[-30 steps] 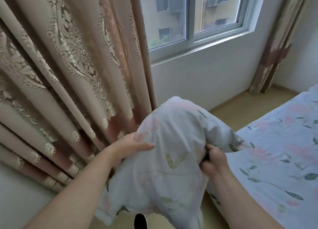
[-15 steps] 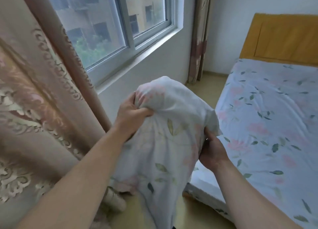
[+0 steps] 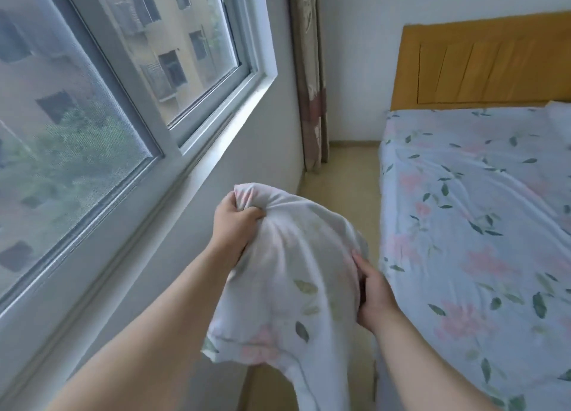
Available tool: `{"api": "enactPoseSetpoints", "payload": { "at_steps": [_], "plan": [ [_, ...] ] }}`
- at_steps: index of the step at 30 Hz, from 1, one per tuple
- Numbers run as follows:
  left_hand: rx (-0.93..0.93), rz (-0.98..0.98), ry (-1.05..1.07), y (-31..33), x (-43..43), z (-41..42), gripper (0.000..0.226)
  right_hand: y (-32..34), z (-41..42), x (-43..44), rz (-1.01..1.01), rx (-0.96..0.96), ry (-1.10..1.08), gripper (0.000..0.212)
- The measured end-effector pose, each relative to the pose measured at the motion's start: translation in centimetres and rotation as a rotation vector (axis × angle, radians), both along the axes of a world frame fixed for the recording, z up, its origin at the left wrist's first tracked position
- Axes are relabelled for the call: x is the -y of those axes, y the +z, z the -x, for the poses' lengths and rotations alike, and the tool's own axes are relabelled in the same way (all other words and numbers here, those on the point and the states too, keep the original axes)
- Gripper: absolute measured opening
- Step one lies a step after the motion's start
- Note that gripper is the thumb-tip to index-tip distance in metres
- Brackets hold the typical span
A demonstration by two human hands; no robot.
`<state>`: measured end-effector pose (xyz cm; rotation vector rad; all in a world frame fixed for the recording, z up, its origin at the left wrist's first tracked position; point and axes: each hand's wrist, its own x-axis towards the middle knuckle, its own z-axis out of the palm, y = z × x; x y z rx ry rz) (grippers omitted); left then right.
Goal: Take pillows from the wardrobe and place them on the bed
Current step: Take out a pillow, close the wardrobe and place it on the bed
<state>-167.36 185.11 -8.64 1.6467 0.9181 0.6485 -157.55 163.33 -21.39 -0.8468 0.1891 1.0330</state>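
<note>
White-framed glass window (image 3: 145, 101) on the left, then the left hand (image 3: 234, 225) fisted on the top corner of the limp white floral pillow (image 3: 293, 293), held aloft, right hand (image 3: 374, 296) seemingly pinching its right edge, just beside the floral-sheeted bed (image 3: 479, 225).

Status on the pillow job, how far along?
Done: one pillow is fetched and up in the air beside the bed. In hand: left hand grips its top, right hand holds its side. Left: lay it on the bed; not yet set down.
</note>
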Motion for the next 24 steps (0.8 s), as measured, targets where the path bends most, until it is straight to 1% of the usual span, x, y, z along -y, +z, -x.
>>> {"api": "enactPoseSetpoints", "payload": {
  "at_steps": [2, 3, 4, 6, 7, 8, 10, 12, 13, 15, 16, 17, 18, 20, 21, 22, 23, 24],
  "plan": [
    [0.048, 0.085, 0.004, 0.5, -3.8, -3.4, 0.029, 1.4, -4.0, -2.3, -0.003, 0.077, -0.004, 0.059],
    [0.055, 0.151, -0.001, 0.3, -5.8, -5.3, 0.031, 1.6, -6.2, -3.6, 0.008, 0.090, 0.063, 0.058],
    [0.052, 0.235, -0.021, -0.2, -7.9, -7.6, 0.036, 1.8, -8.2, -5.0, 0.072, 0.090, 0.153, 0.055],
    [-0.033, 0.385, -0.088, -2.4, -12.0, -12.2, 0.051, 1.0, -11.9, -7.9, 0.242, 0.110, 0.301, 0.059],
    [-0.110, 0.430, -0.101, -3.6, -13.3, -14.1, 0.055, 0.5, -13.4, -9.2, 0.304, 0.128, 0.333, 0.061],
    [-0.193, 0.459, -0.102, -4.8, -14.7, -16.0, 0.054, 0.1, -14.8, -10.8, 0.373, 0.135, 0.328, 0.059],
    [-0.379, 0.547, -0.139, -7.4, -17.9, -19.8, 0.046, -0.5, -17.7, -14.0, 0.434, 0.129, 0.241, 0.039],
    [-0.556, 0.658, -0.314, -8.7, -21.0, -24.0, 0.049, -0.2, -21.4, -17.3, 0.513, 0.149, 0.166, 0.016],
    [-0.629, 0.687, -0.401, -9.0, -22.7, -26.4, 0.047, -0.1, -23.8, -18.8, 0.553, 0.158, 0.140, 0.014],
    [-0.665, 0.664, -0.452, -9.0, -25.6, -31.1, 0.029, 0.6, -28.7, -21.0, 0.637, 0.233, 0.111, 0.012],
    [-0.640, 0.641, -0.451, -8.7, -26.9, -33.8, 0.021, 1.2, -31.3, -22.0, 0.669, 0.291, 0.073, 0.015],
    [-0.587, 0.634, -0.450, -8.4, -28.1, -36.6, 0.018, 1.8, -33.8, -22.8, 0.675, 0.329, 0.013, 0.022],
    [-0.501, 0.638, -0.445, -8.1, -29.0, -39.0, 0.021, 2.8, -35.8, -23.6, 0.672, 0.357, -0.060, 0.026],
    [-0.333, 0.608, -0.428, -7.4, -30.7, -44.2, 0.033, 4.4, -40.0, -25.0, 0.667, 0.412, -0.194, 0.022],
    [-0.303, 0.574, -0.415, -7.3, -31.2, -46.5, 0.037, 4.6, -42.1, -25.7, 0.686, 0.436, -0.234, 0.021],
    [-0.317, 0.545, -0.408, -7.6, -31.7, -48.2, 0.036, 4.5, -43.8, -26.2, 0.746, 0.462, -0.238, 0.026],
    [-0.408, 0.519, -0.427, -8.4, -32.5, -50.8, 0.027, 4.3, -46.5, -27.2, 0.848, 0.461, -0.178, 0.036],
    [-0.550, 0.520, -0.461, -8.8, -32.8, -52.3, 0.014, 3.9, -48.4, -27.9, 0.917, 0.446, -0.061, 0.045]
  ]
}}
